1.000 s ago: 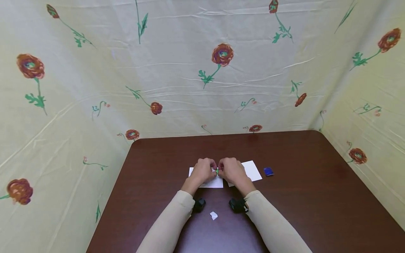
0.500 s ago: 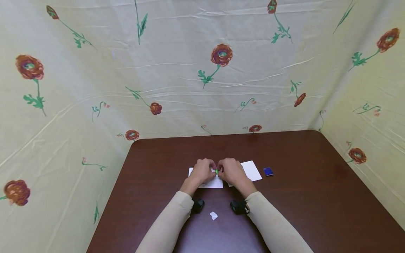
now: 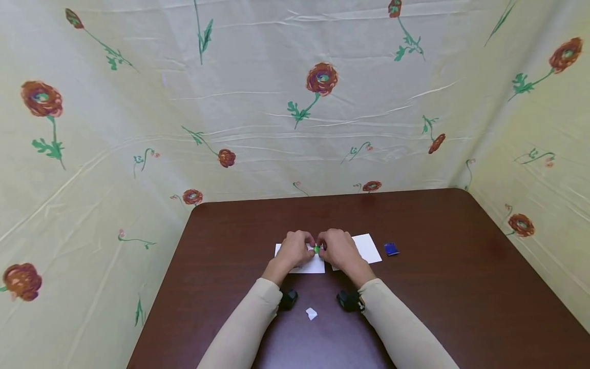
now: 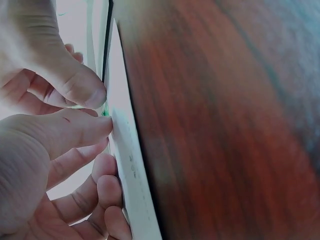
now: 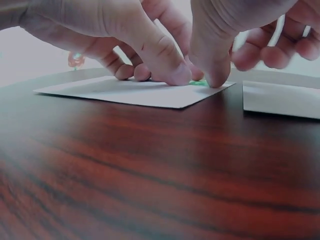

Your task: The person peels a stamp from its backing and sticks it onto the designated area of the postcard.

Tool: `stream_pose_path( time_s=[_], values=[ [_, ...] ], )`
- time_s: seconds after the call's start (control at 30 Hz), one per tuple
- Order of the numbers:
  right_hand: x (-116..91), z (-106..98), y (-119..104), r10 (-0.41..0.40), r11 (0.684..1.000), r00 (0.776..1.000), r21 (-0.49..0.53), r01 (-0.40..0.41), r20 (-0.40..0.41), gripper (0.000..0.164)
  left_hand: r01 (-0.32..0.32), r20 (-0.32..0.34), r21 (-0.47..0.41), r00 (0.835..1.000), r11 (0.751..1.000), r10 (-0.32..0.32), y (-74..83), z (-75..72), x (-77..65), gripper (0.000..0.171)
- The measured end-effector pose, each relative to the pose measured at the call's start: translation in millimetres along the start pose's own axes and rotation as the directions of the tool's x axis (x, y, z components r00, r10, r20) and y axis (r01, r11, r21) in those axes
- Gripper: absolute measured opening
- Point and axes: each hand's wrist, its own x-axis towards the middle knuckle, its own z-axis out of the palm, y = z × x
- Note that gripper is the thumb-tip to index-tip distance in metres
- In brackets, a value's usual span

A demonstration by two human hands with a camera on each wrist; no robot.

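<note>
A small green piece (image 3: 316, 249) lies at the right part of the left white card (image 3: 314, 266); what kind of thing it is I cannot tell. My left hand (image 3: 295, 250) pinches its left side between thumb and forefinger, the other fingers resting on the card. From the opposite side my right hand (image 3: 338, 248) pinches it too, thumb tip close to the left thumb. In the right wrist view the green piece (image 5: 199, 82) shows low between both thumbs, right at the card (image 5: 150, 95). Fingers hide most of it.
A second white card (image 3: 367, 248) lies partly under the right hand. To its right is a small dark-blue square packet (image 3: 391, 249). A torn white scrap (image 3: 311, 314) lies between the forearms on the brown table (image 3: 442, 287). Flowered cloth (image 3: 258, 118) hangs behind the table.
Both hands stay almost in place over the card. Slightly more of the green piece shows between the fingertips now.
</note>
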Motion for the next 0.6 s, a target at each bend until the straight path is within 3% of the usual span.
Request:
stream_pose_path(
  time_s=[0.1,0.37,0.6],
  values=[
    [-0.1,0.8,-0.1,-0.02,0.999,1.0,0.025,0.019,0.015,0.008,-0.003,-0.003,0.005,1.0,1.0,0.003,0.0,0.2,0.0,0.014],
    [-1.1,-2.0,-1.0,0.049,0.999,0.999,0.003,-0.049,0.003,0.004,-0.001,-0.004,-0.003,1.0,1.0,0.001,-0.7,0.9,0.3,0.014],
    [-0.7,-3.6,-0.1,0.083,0.996,0.997,-0.014,-0.083,0.007,0.014,0.011,0.007,-0.007,1.0,1.0,-0.011,-0.6,0.5,0.1,0.013]
  ],
)
